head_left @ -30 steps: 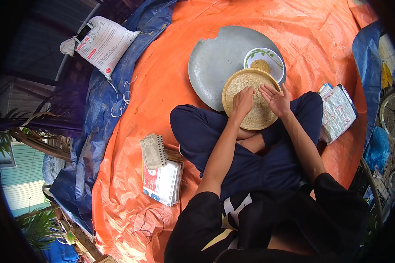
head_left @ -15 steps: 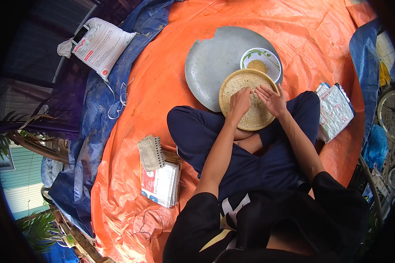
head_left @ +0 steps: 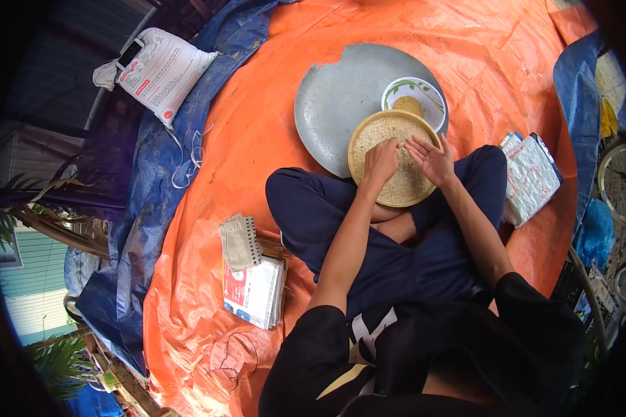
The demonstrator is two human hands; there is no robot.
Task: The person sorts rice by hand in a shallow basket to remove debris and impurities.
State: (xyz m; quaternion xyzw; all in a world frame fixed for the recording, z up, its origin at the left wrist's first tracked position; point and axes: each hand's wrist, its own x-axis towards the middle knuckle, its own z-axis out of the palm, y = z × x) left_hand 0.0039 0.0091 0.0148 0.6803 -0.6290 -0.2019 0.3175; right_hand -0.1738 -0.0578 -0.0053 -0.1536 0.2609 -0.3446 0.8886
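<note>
Our left hand [head_left: 380, 162] bunches closed, contents unseen; our right hand [head_left: 435, 165] spreads at three o'clock over the round grain tray [head_left: 400, 204]. It looks light, stiff; we'd grip its rim.

Between our left hand [head_left: 382, 161] and right hand [head_left: 432, 161] we have just a narrow gap over the basket [head_left: 399, 203]. The widest way into the basket is from the far side, over its rim, though the bowl [head_left: 432, 104] stands close behind there. Left of the bowl, the tray [head_left: 341, 108] offers a broad, flat stretch we could cross. Low down, our left knee [head_left: 289, 191] and right knee [head_left: 490, 163] block the way out to either side. Past the left knee, a wide strip of orange sheet [head_left: 243, 160] lies open above the papers [head_left: 257, 292]; past the right knee, a silvery packet [head_left: 532, 181] sits close by, leaving little room.
</note>
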